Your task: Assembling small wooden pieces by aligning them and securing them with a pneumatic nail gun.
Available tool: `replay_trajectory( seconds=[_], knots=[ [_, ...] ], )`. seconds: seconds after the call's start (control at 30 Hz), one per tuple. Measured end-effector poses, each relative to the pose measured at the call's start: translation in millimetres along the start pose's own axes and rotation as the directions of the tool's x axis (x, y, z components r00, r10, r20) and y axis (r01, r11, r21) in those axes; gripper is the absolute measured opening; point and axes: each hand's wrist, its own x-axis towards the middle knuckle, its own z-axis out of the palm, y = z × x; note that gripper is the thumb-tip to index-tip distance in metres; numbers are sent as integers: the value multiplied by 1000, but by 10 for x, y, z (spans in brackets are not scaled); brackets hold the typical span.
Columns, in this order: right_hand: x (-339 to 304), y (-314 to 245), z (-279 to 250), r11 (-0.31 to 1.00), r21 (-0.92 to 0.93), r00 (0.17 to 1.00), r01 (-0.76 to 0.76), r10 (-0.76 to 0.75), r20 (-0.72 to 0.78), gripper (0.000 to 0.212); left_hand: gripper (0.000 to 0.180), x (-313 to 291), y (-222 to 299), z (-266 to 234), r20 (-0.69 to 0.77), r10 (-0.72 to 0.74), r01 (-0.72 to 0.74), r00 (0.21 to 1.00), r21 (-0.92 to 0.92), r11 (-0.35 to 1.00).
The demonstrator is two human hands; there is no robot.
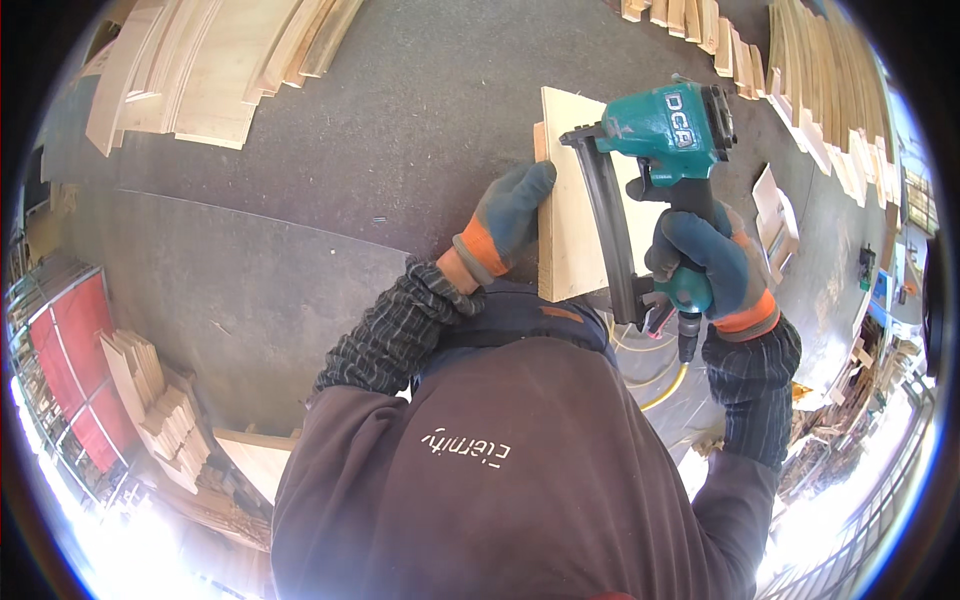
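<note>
My right hand point(705, 255), in a blue-grey glove with an orange cuff, is wrapped around the handle of a green pneumatic stapler point(655, 130). The tool's long black magazine point(607, 215) slants down across a pale wooden board point(565, 230). Its nose lies over the board's upper part; whether it touches cannot be told. My left hand point(512, 210), gloved the same way, is closed on the board's left edge, its fingers partly hidden. Behind that edge shows a narrow wood strip point(540, 143). Below the stapler's handle is a hose fitting point(688, 330).
The work surface point(400, 130) is dark. Stacked boards point(215, 70) lie at the far left, and long strips point(820, 80) at the far right. Small wood pieces point(775, 220) sit right of the stapler. A yellow air hose point(665, 390) hangs near my body. More wood point(160, 410) is stacked lower left.
</note>
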Motion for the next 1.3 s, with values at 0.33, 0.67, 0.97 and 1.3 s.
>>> replay_trajectory(
  seconds=[0.33,0.67,0.97,1.3],
  knots=[
    [114,4,99,998,-57,1000,-28,28,4,23,65,-112,197,170,-52,99,-63,994,472,879],
    [509,260,-50,987,-162,999,4,-12,-51,31,48,680,117,-536,-218,-8,94,976,389,917],
    [1196,729,-80,989,-138,996,53,-62,-58,36,68,188,-24,-772,-248,361,244,899,968,55],
    [1535,857,279,972,-232,993,47,-72,-97,24,70,-33,-281,-940,-123,395,106,910,992,63]
  ],
)
